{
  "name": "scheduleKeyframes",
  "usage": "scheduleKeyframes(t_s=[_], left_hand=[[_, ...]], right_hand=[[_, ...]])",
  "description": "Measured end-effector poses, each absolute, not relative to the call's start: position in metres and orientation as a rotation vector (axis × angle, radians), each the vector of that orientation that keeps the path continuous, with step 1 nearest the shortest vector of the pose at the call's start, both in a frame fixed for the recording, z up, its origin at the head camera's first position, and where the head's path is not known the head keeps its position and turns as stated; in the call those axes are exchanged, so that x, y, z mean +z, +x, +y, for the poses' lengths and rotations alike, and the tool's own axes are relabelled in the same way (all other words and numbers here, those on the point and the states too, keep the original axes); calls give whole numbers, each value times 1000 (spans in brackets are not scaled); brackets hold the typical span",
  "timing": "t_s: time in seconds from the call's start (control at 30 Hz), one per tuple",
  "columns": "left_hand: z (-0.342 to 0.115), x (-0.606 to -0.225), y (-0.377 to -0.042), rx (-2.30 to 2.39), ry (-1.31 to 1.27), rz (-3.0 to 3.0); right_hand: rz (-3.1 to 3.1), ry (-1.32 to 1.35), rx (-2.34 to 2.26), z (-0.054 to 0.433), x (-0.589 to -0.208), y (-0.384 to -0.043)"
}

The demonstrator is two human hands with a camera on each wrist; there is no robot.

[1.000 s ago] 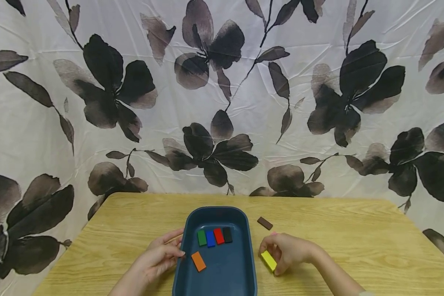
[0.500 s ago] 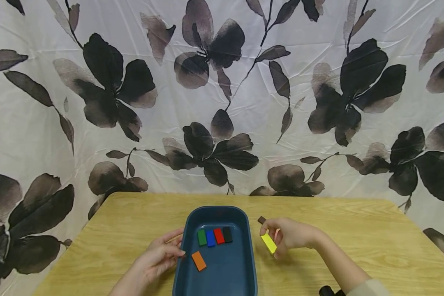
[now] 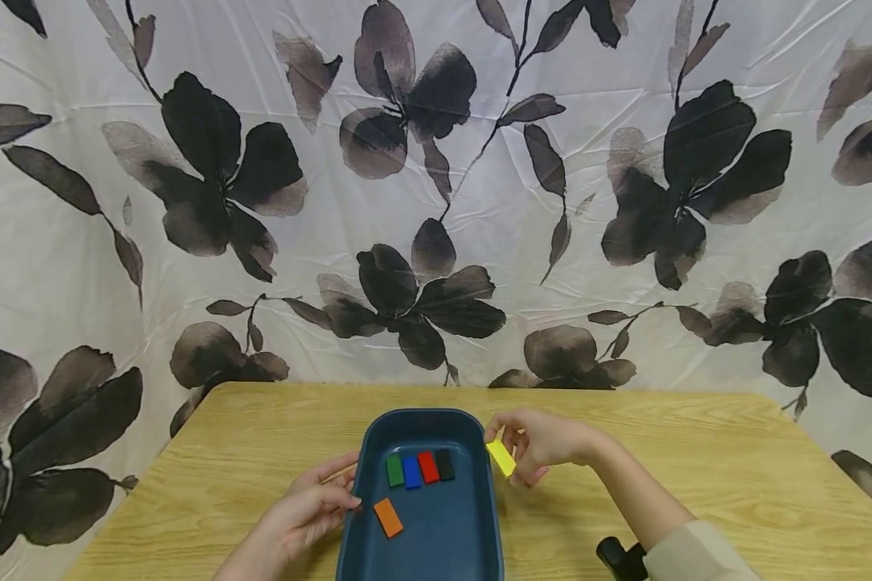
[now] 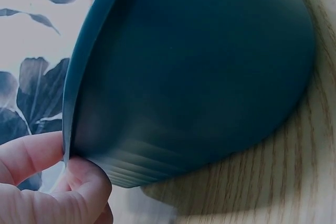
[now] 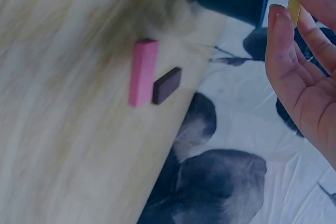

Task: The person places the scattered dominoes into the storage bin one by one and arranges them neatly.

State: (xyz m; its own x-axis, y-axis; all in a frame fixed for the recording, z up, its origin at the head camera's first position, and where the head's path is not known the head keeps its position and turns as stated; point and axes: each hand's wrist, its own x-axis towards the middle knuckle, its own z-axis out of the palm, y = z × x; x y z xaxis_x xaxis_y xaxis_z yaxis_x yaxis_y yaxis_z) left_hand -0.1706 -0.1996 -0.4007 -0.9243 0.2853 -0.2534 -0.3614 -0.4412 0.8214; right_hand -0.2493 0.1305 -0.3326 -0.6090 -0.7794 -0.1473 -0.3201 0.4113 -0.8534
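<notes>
My right hand (image 3: pixel 548 440) pinches a yellow block (image 3: pixel 500 457) between thumb and fingers, level with the right rim of a dark blue tray (image 3: pixel 446 541). Thumb and fingers of my left hand (image 3: pixel 298 516) grip the tray's left rim, which shows closely in the left wrist view. Inside the tray, a green block (image 3: pixel 396 470), a blue block (image 3: pixel 412 472), a red block (image 3: pixel 428 467) and a black block (image 3: pixel 445 464) form a row towards the far end. An orange block (image 3: pixel 388 517) lies tilted nearer the left wall.
In the right wrist view, a pink block (image 5: pixel 143 74) and a dark brown block (image 5: pixel 167 86) lie close together on the wooden table (image 3: pixel 698 468). A black device (image 3: pixel 618 557) sits by the right sleeve. Behind the table hangs a floral cloth (image 3: pixel 552 282).
My right hand has lifted the yellow block and carried it away from me and leftward to the tray's right rim. My left hand keeps its grip on the tray.
</notes>
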Motion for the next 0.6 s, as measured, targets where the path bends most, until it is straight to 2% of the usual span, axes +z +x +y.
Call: scheduleKeyframes(t_s=[0.6], left_hand=[[-199, -400, -171, 2393, -92, 1391]], right_hand=[[2181, -929, -1042, 80, -314, -264]])
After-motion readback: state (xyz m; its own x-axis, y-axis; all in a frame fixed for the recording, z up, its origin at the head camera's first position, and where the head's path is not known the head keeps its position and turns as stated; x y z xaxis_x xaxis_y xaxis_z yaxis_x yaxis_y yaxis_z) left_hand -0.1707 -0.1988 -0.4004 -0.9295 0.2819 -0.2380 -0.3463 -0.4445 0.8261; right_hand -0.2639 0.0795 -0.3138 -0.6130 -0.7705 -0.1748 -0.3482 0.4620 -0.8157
